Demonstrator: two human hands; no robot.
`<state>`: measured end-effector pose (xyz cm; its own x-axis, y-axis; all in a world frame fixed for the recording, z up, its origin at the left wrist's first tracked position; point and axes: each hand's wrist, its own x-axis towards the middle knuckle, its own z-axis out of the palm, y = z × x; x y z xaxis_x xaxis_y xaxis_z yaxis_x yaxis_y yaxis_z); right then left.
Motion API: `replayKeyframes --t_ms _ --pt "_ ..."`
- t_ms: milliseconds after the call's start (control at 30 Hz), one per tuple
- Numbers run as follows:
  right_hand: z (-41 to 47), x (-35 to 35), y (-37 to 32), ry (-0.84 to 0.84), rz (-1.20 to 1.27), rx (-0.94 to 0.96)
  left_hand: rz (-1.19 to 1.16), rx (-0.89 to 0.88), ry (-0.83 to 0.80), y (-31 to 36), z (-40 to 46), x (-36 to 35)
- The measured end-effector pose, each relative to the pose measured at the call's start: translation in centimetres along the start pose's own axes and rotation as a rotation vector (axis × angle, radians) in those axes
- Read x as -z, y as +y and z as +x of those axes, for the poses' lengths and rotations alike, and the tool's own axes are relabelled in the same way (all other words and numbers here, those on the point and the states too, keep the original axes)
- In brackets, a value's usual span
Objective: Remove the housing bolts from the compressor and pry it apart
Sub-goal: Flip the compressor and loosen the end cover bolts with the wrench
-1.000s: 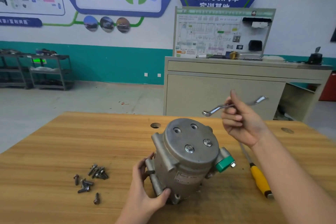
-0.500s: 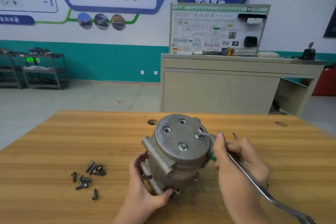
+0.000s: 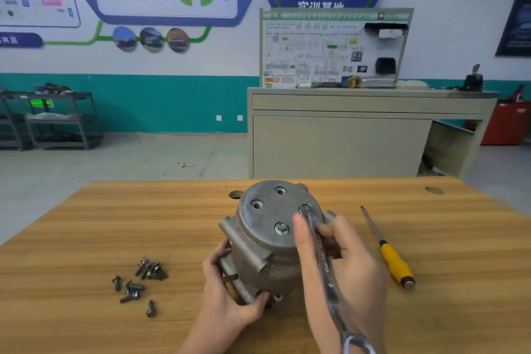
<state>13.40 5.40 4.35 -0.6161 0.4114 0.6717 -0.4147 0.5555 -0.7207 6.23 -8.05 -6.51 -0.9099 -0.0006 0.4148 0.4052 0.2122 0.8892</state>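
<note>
A grey metal compressor (image 3: 267, 241) stands on the wooden table (image 3: 86, 238), its round end cover facing up toward me. Two bolt holes on the cover's far side are empty. One bolt (image 3: 282, 228) sits in the near hole. My left hand (image 3: 230, 293) grips the compressor's lower left side. My right hand (image 3: 342, 261) holds a silver wrench (image 3: 324, 264), whose ring end sits on the right-hand bolt (image 3: 305, 208); the wrench's open end points back toward me.
Several loose bolts (image 3: 138, 282) lie on the table left of the compressor. A yellow-handled screwdriver (image 3: 388, 253) lies to the right. A beige cabinet (image 3: 344, 141) with a display board stands beyond the table. Metal shelving (image 3: 48, 121) lines the far left wall.
My right hand came down from above the compressor with the wrench and set its ring end on the right-hand bolt. The wrench then swung toward me. The left hand kept its grip.
</note>
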Motion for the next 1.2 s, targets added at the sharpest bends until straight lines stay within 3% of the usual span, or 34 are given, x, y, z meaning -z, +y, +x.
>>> replayKeyframes --t_ms 100,167,233,333,400,467,700,767,900,967,1033,1200 --pt "-0.7 0.8 2.4 0.111 0.161 -0.09 -0.003 0.003 -0.038 -0.7 0.1 0.8" --pt "0.6 1.9 4.0 0.074 0.336 -0.144 -0.001 0.01 -0.067 -1.1 0.3 1.4" --pt "3.1 3.4 5.3 -0.159 0.582 -0.255 0.014 0.022 -0.083 -1.2 0.5 1.7" --pt "8.3 4.2 7.3 -0.527 0.875 -0.566 0.036 0.013 -0.075 -1.1 0.6 1.7" --pt "11.7 3.0 7.9 -0.638 0.906 -0.719 0.043 0.002 -0.055 -1.1 0.8 1.4" --pt "14.1 0.7 8.0 -0.653 0.881 -0.759 0.055 -0.012 -0.035 -1.2 1.0 1.1" --pt "17.0 -4.4 5.8 -0.851 0.605 -0.566 0.058 0.006 -0.062 -1.8 1.4 1.4" --pt "17.5 -4.0 4.6 -0.807 0.69 -0.541 0.063 -0.005 -0.05 -1.8 1.4 1.5" --pt "17.6 -1.6 2.9 -0.57 1.139 -0.585 0.05 -0.011 -0.043 -1.5 1.2 1.4" --pt "16.4 0.0 3.2 -0.477 1.201 -0.509 0.041 -0.009 -0.032 -1.2 1.1 1.2" --pt "14.1 1.3 3.7 -0.355 1.117 -0.398 0.035 -0.011 -0.02 -0.9 1.1 1.1" --pt "6.7 2.6 6.4 0.022 0.609 -0.123 0.02 -0.026 0.006 -0.9 1.0 0.8"
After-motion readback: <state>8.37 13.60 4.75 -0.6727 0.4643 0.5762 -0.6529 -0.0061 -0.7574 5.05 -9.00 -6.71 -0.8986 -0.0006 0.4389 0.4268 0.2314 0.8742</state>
